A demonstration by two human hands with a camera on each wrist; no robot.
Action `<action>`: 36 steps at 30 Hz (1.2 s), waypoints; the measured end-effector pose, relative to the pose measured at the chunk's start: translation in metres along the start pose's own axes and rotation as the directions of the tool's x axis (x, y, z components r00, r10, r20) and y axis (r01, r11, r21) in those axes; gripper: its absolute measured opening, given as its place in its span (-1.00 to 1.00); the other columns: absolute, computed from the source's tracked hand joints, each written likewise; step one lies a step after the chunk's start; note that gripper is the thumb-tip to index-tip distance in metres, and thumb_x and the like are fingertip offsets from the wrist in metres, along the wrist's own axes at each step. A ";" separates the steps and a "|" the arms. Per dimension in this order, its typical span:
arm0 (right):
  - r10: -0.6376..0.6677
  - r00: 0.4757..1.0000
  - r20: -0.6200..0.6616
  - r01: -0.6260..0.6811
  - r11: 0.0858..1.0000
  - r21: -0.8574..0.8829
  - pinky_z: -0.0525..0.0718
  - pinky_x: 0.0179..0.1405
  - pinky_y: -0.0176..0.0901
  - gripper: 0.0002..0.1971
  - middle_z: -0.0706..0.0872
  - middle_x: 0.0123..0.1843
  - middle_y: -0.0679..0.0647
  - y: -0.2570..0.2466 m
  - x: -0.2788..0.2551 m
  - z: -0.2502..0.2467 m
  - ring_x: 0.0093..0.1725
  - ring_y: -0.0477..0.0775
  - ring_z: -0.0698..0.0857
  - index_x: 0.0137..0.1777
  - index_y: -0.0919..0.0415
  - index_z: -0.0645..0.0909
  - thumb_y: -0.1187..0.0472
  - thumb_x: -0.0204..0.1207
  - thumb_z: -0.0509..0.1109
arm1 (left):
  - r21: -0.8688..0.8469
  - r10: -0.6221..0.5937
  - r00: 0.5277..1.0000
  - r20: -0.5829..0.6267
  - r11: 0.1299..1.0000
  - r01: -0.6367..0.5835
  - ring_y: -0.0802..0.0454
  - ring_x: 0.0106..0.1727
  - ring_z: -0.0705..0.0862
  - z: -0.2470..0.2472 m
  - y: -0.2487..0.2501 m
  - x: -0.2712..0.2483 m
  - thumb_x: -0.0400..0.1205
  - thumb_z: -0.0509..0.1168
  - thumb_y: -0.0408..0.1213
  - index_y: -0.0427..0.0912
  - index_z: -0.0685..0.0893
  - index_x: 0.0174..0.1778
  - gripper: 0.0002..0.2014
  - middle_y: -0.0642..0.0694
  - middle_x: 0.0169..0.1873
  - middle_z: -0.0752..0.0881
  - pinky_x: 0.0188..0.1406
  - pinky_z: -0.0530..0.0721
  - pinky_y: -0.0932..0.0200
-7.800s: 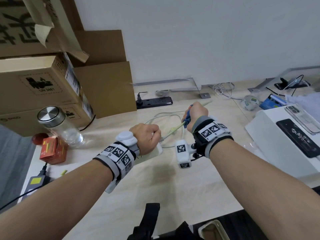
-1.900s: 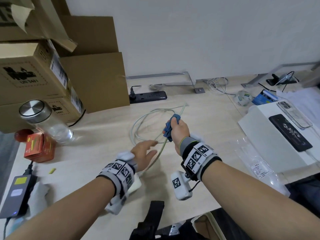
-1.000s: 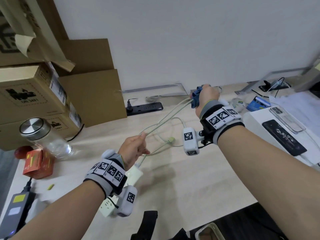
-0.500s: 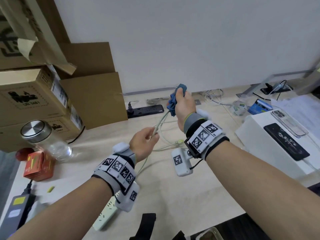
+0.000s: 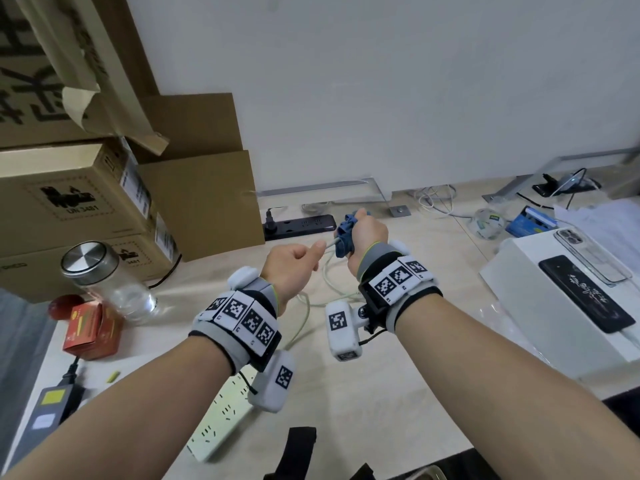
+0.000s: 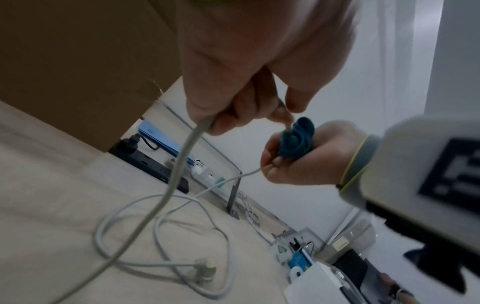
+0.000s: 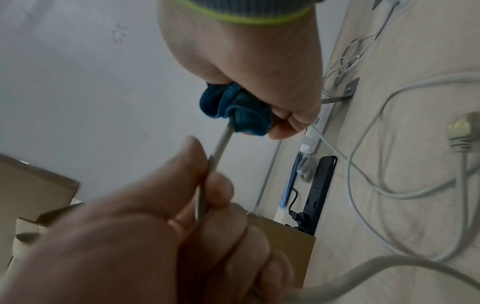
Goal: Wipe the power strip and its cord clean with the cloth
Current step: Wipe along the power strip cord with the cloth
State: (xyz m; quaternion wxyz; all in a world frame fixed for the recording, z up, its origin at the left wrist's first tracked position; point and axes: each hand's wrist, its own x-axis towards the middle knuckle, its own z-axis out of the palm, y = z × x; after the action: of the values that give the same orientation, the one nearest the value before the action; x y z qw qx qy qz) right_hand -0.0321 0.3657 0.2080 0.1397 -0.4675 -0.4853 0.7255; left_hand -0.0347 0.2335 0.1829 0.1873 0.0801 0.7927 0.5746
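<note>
The white power strip (image 5: 221, 420) lies on the desk under my left forearm. Its pale cord (image 5: 304, 306) runs up from loops on the desk into both hands. My left hand (image 5: 311, 254) pinches the cord between thumb and fingers. Just right of it, my right hand (image 5: 360, 230) grips the blue cloth (image 5: 344, 237), which is wrapped round the cord. In the wrist views a short taut stretch of cord (image 7: 223, 139) joins the cloth (image 7: 239, 111) to my left fingers (image 6: 283, 117). The plug (image 6: 205, 267) lies on the desk among the loops.
A black power strip (image 5: 299, 225) lies by the wall behind my hands. Cardboard boxes (image 5: 79, 209) are stacked at the left, with a glass jar (image 5: 107, 282) and a red box (image 5: 91, 330) in front. A white box (image 5: 568, 306) carrying phones stands at the right.
My right hand slid the cloth back along the cord from far out on the right to just beside my left hand. My left hand rose a little, still pinching the cord.
</note>
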 end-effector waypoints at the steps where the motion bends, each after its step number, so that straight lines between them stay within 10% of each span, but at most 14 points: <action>1: -0.002 1.000 0.008 0.002 1.000 0.016 0.61 -0.13 0.01 -0.76 0.65 -0.16 0.17 -0.001 0.002 0.001 -0.21 0.16 0.62 -0.31 0.20 0.45 0.15 0.59 0.17 | -0.021 0.016 1.000 0.012 1.000 -0.016 0.04 -0.48 0.29 -0.004 -0.005 -0.001 0.60 0.30 0.08 -0.13 0.41 -0.59 -0.49 -0.03 -0.56 0.36 -0.43 0.29 0.16; 13: -0.237 0.969 -0.074 0.236 0.971 -0.022 0.54 -0.23 -0.17 -0.85 0.48 -0.25 0.01 -0.045 0.004 -0.016 -0.25 0.08 0.52 0.00 0.18 0.38 0.15 0.72 0.04 | -0.587 -0.015 0.998 0.066 0.808 0.051 0.09 -0.63 0.21 -0.083 -0.051 0.011 0.54 0.32 -0.10 0.00 0.32 -0.73 -0.49 0.10 -0.74 0.22 -0.37 0.32 0.14; 18: -0.333 0.943 -0.025 0.332 0.943 -0.025 0.46 -0.55 -0.30 -0.63 0.50 -0.36 0.00 -0.039 -0.014 -0.009 -0.43 -0.04 0.52 0.15 0.39 0.57 0.15 0.75 0.01 | -0.009 -0.003 0.998 -0.070 1.000 0.003 -0.03 -0.29 0.57 -0.089 -0.067 0.023 0.69 0.20 -0.03 -0.11 0.59 -0.47 -0.58 -0.05 -0.45 0.60 -0.04 0.53 0.09; 21: -0.348 0.936 0.046 0.349 0.937 -0.008 0.48 -0.66 -0.43 -0.63 0.53 -0.37 0.05 -0.029 -0.021 -0.003 -0.51 -0.09 0.53 -0.26 0.24 0.47 0.18 0.76 0.02 | 0.323 0.160 0.987 -0.009 0.935 -0.149 0.04 0.01 0.65 -0.078 -0.059 0.022 0.74 0.11 -0.15 -0.06 0.71 0.08 -0.75 -0.01 -0.09 0.76 0.02 0.54 0.13; 24: -0.333 0.929 0.159 0.338 0.941 -0.006 0.50 -0.66 -0.37 -0.64 0.56 -0.34 0.12 -0.010 -0.029 0.015 -0.46 0.04 0.53 -0.26 0.23 0.40 0.15 0.77 0.01 | 0.362 0.297 0.953 0.058 0.883 -0.298 0.10 0.01 0.66 -0.050 -0.030 0.016 0.73 0.09 -0.12 -0.01 0.62 0.26 -0.72 0.08 -0.06 0.74 0.01 0.57 0.14; 28: -0.294 0.930 0.221 0.316 0.946 -0.071 0.65 -0.31 -0.06 -0.68 0.64 -0.23 0.20 0.013 -0.032 0.033 -0.24 0.22 0.67 -0.12 0.26 0.49 0.04 0.72 0.09 | 0.348 0.404 0.913 0.060 0.849 -0.398 -0.03 -0.30 0.54 -0.020 -0.004 0.012 0.72 0.08 -0.08 -0.12 0.59 -0.23 -0.69 -0.01 -0.39 0.60 -0.31 0.43 0.08; 32: -0.147 0.982 0.120 0.162 0.978 -0.133 0.52 -0.36 -0.11 -0.65 0.54 -0.32 0.07 0.011 -0.024 0.031 -0.35 0.10 0.54 -0.28 0.16 0.46 0.04 0.70 0.10 | 0.334 0.400 0.917 -0.002 0.864 -0.376 -0.07 -0.44 0.50 -0.025 -0.005 0.013 0.69 0.10 0.08 -0.35 0.65 -0.33 -0.45 -0.26 -0.51 0.60 -0.42 0.39 0.08; 36: -0.052 0.995 0.088 0.062 0.991 -0.115 0.53 -0.30 -0.09 -0.69 0.52 -0.29 0.07 0.009 -0.019 0.033 -0.35 0.06 0.51 -0.30 0.14 0.39 0.09 0.70 0.12 | 0.398 0.412 0.910 0.040 0.829 -0.393 -0.03 -0.55 0.31 -0.037 -0.005 0.011 0.67 0.17 0.07 -0.26 0.37 -0.57 -0.42 -0.10 -0.64 0.34 -0.51 0.25 0.10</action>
State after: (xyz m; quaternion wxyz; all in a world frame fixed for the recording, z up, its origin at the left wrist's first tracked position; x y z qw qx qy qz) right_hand -0.0471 0.3300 0.2134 0.1118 -0.4299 -0.5457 0.7106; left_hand -0.0586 0.2035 0.1861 0.0229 0.2680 0.8620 0.4296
